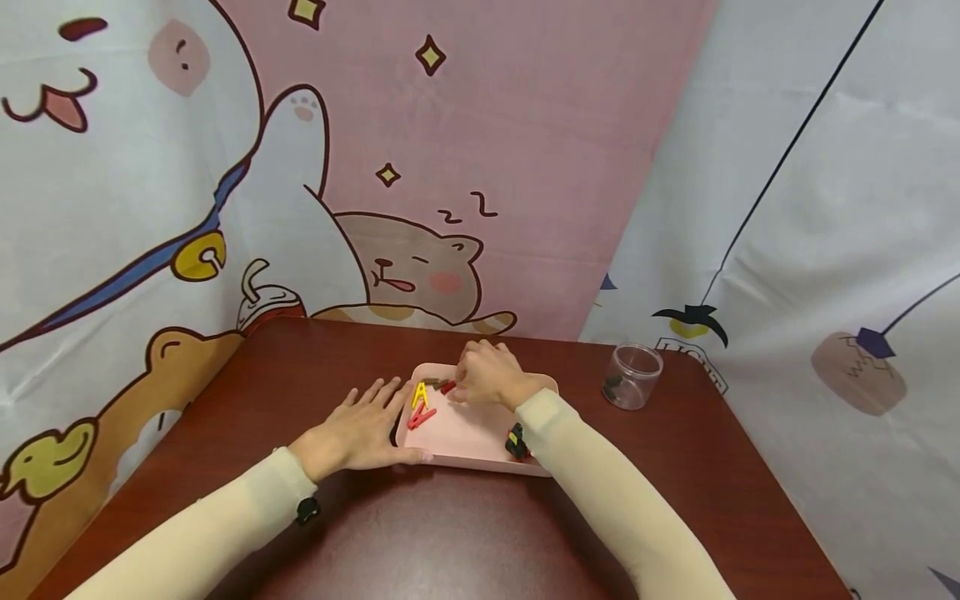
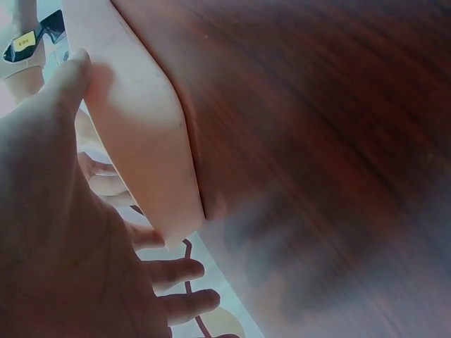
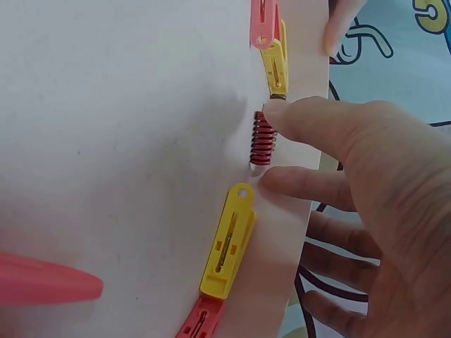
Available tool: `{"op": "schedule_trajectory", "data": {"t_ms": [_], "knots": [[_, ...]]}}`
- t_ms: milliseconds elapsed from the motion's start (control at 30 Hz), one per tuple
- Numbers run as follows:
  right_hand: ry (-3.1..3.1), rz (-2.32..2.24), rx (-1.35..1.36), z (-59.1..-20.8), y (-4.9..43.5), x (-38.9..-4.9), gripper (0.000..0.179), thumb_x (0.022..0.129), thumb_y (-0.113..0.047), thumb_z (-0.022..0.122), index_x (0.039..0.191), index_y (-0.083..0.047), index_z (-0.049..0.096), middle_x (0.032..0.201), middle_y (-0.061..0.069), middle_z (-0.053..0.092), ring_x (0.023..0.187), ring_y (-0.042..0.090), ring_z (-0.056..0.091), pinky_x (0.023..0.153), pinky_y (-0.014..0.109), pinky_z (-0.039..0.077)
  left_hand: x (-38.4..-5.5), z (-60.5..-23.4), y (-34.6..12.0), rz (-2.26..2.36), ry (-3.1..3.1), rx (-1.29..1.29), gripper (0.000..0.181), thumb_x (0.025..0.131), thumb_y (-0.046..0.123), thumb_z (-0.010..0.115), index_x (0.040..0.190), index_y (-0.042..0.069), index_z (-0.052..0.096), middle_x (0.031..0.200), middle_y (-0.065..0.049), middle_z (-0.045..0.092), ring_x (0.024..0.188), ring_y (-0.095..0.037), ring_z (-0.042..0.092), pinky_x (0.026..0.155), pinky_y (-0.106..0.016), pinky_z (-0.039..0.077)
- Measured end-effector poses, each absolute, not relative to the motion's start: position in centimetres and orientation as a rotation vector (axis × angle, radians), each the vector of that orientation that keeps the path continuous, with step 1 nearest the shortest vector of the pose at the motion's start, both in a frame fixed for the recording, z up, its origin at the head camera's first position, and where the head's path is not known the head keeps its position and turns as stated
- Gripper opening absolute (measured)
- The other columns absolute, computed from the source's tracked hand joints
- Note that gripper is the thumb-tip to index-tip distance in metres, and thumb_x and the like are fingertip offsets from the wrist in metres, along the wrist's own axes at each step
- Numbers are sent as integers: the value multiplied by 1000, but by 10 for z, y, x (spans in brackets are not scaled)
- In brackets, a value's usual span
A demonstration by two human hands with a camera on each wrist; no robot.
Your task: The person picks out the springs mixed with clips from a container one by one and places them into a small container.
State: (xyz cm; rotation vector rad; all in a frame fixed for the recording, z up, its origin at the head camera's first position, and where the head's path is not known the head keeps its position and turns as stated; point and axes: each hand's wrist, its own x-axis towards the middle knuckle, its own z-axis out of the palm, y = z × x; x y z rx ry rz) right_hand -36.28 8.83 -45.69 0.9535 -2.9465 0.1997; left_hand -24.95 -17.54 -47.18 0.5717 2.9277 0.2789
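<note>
A pale pink tray point(image 1: 465, 460) lies on the table. My left hand point(image 1: 363, 429) touches its left near corner, fingers spread and straight; in the left wrist view the thumb point(image 2: 81, 67) rests on the rim. Over the tray's far side is my right hand point(image 1: 487, 375). In the right wrist view its thumb and index finger pinch the two ends of a red coil spring point(image 3: 263, 141). Yellow clothespins point(image 3: 229, 243) and red clothespins point(image 3: 264, 21) line the tray's edge around it. A yellow clothespin point(image 1: 419, 396) and a red one point(image 1: 422, 416) show by the left hand.
A clear round jar point(image 1: 632, 377) with something dark inside stands right of the tray. Another red piece point(image 3: 49, 280) shows at the left of the right wrist view. Behind the dark wooden table point(image 1: 480, 533) hangs a cartoon-printed cloth point(image 1: 525, 167).
</note>
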Motion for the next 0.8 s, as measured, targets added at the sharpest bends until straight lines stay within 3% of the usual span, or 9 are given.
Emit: {"op": "schedule_trajectory", "data": {"t_ms": [333,600,800], "knots": [[-2956,115,955,-457,81,-366,31,94,-53,97,102,-23,93,121,-4,78,121,25,67,110,51,53,-248,-470,-176,293,2921,576,141,90,103,62,187,9,21,192,-25,28,177,-55,30,137,-85,27],[-2955,23,899,-461,71,-373,37,92,-63,95,82,-29,85,112,-6,75,115,23,68,101,46,54,-250,-468,-175,280,2917,586,141,90,103,62,187,9,22,192,-26,29,177,-56,31,137,-85,28],[-2933,-61,861,-461,64,-374,39,93,-67,92,84,-30,86,109,-6,75,115,24,70,104,47,56,-251,-467,-175,288,2923,588,142,89,103,63,187,9,22,192,-26,29,177,-56,31,136,-85,28]]}}
